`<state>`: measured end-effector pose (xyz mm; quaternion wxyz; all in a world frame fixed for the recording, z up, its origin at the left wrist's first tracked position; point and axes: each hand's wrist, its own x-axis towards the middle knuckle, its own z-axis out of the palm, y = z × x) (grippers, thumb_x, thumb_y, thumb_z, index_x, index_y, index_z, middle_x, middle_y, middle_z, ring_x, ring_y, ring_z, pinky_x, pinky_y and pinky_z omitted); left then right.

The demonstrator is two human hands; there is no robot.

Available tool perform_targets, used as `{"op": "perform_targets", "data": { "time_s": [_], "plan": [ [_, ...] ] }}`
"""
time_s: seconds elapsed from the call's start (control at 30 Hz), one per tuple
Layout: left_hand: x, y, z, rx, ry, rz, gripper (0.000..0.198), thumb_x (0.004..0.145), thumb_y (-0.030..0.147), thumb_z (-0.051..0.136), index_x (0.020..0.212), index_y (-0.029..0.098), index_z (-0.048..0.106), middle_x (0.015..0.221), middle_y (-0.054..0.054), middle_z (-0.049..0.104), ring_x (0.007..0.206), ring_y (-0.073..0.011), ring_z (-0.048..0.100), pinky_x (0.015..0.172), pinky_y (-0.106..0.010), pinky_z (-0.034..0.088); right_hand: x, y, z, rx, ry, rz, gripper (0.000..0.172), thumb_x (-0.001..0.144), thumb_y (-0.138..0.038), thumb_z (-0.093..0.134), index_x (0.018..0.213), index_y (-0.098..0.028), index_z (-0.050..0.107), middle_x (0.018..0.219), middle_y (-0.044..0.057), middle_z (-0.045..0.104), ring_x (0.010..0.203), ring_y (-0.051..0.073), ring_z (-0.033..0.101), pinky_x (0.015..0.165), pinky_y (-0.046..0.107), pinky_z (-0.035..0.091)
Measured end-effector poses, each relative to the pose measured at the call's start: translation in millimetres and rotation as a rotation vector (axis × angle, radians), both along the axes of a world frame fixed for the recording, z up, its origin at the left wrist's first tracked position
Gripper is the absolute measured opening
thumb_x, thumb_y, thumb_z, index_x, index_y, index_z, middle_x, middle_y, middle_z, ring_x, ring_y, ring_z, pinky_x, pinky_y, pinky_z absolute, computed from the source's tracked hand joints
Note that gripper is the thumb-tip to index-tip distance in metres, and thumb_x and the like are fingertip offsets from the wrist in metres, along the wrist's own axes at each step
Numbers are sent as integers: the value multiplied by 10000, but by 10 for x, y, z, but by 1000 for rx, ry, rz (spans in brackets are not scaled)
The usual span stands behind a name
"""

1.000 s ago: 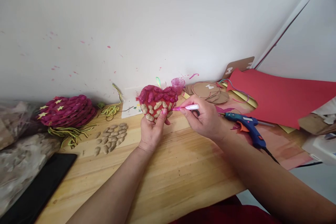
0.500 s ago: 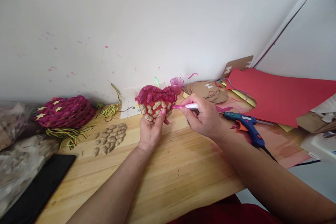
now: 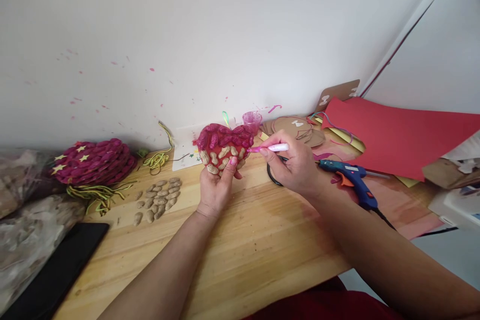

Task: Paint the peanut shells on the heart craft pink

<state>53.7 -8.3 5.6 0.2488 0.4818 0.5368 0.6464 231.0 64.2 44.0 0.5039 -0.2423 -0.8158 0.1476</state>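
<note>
My left hand (image 3: 216,185) grips the lower tip of a red heart-shaped piece (image 3: 224,146) covered with peanut shells, holding it upright above the wooden table (image 3: 240,240). The upper shells are painted magenta and the lower ones are plain. My right hand (image 3: 296,167) pinches a white brush (image 3: 273,148) with a pink tip, which touches the heart's right edge. A small pink cup (image 3: 252,120) stands just behind the heart.
Loose peanut shells (image 3: 159,199) lie left of my hands, beside a finished magenta heart with gold stars (image 3: 93,160) and yellow-green cords. A blue glue gun (image 3: 352,180), scissors, brown card discs (image 3: 296,130) and red paper (image 3: 401,135) lie right. A black slab (image 3: 52,270) and plastic bags are at far left.
The brush has shifted slightly up along the heart's right edge, and my right hand lifted enough to uncover the scissors' handle. The left hand keeps the heart still.
</note>
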Motion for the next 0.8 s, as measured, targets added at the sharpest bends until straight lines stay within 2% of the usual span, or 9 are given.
{"op": "perform_targets", "data": {
  "time_s": [0.27,0.47,0.6,0.8],
  "plan": [
    [-22,18,-61,-20,-21,-9,390,891,502,714,686,170,710,591,-63,666,577,-173,610,494,-255,445,15,13,6,4,12,-29,51,956,-245,629,917,-222,604,791,13,684,679,144,622,626,284,467],
    [-59,33,-134,-39,-91,-7,351,873,485,738,711,176,698,633,-68,690,610,-179,631,476,-241,430,16,23,2,-95,48,7,49,953,-255,626,931,-218,602,757,-2,676,587,117,567,566,271,430],
    [-45,34,-122,-38,-133,-18,317,849,476,765,755,181,698,629,-61,690,623,-184,641,483,-243,442,18,59,-36,-160,94,-12,76,963,-289,628,938,-222,604,763,6,677,622,134,588,596,289,446],
    [-16,32,-92,-57,-232,-16,327,793,489,809,794,186,685,626,-45,681,582,-174,624,477,-252,451,18,76,-56,-224,104,13,102,964,-322,630,945,-224,609,724,-9,650,575,122,553,555,284,425]
  ]
}}
